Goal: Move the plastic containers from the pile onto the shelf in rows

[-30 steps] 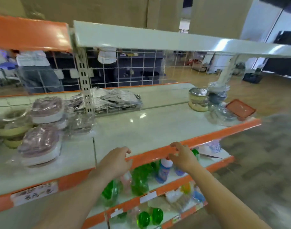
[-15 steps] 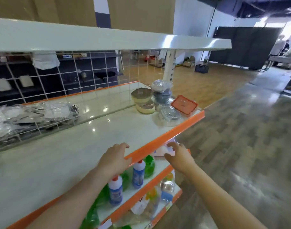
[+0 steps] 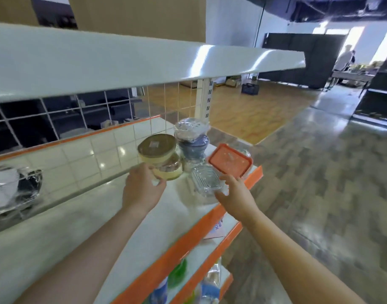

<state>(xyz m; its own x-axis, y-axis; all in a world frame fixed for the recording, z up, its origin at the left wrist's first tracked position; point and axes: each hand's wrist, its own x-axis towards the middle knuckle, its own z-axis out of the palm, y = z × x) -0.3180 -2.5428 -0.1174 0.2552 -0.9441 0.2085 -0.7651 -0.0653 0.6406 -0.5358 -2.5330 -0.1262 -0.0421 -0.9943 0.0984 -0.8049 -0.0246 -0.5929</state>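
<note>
The pile [image 3: 188, 159] sits at the far right end of the white shelf [image 3: 78, 220], close to the orange front edge: two beige tubs [image 3: 159, 156] stacked with a brown lid on top, a blue tub [image 3: 193, 145] behind them under a film-wrapped one, an orange-lidded box [image 3: 229, 162] at the corner, and a clear tray [image 3: 206, 178] in wrap in front.

Your left hand [image 3: 142, 189] is at the lower beige tub, thumb and fingers spread around its near side and touching it; I can't tell whether you have closed on it yet. Your right hand [image 3: 236, 194] reaches the clear tray with fingers loosely extended against its near edge, holding nothing so far.

These look like thin empty plastic, so expect them to be light and a little flexible. The shrink film will be slick and will crinkle under your fingers. Take the beige stack low on the bottom tub, across its width, because the upper tub looks to be leaning on it and could slide off if you tip it. The clear tray looks brittle: pinch it by the two long sides, not by the loose wrap.

The tray and the orange box lie near the shelf lip, so a careless nudge could send either to the floor. The long bare stretch of shelf to your left is where rows can go.
</note>
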